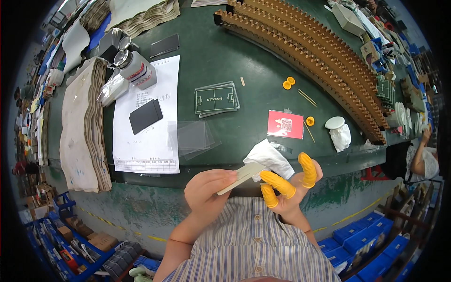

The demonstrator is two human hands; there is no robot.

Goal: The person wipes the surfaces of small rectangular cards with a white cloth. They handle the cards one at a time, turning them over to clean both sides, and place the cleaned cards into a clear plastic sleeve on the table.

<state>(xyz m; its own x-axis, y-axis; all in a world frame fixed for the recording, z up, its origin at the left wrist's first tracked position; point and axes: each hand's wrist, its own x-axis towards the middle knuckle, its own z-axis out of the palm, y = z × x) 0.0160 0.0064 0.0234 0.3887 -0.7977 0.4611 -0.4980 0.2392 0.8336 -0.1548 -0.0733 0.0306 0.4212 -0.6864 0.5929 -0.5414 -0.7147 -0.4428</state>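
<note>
Above my lap at the table's front edge, my left hand [210, 189] pinches a pale beige, flat rectangular card [242, 178] by its lower left end. The card is tilted, its far end rising to the right. My right hand [287, 190] is beside that end, with yellow finger cots on three fingers, which are spread apart. One cot's tip is close to the card; whether it touches cannot be seen. A crumpled white cloth [270, 159] lies just beyond, on the table edge, partly hidden by card and fingers.
Dark green cards [213, 99], clear sheets [190, 138] and a red card [285, 125] lie on the green table. At left, a pump bottle [138, 70] and dark cards [146, 116] rest on a paper form [164, 160]. Long notched brown racks [300, 51] curve along the right.
</note>
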